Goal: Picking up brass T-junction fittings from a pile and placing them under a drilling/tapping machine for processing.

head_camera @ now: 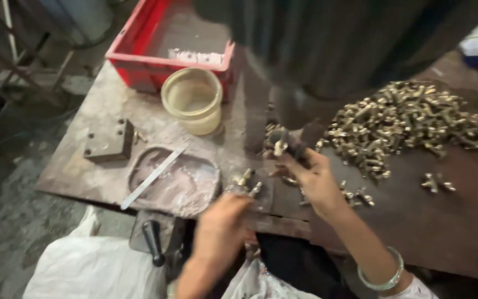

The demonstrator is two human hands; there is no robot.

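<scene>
My right hand (311, 176) pinches a small brass fitting (279, 147) upright beneath the dark press head (300, 105), just ahead of my fingers. My left hand (222, 224) grips more brass fittings (245, 182), nearer me and leftward.

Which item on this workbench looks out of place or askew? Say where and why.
A metal strip lies slanted across the shallow tray, one end jutting past its rim. A few brass fittings sit apart from the main pile.
</scene>
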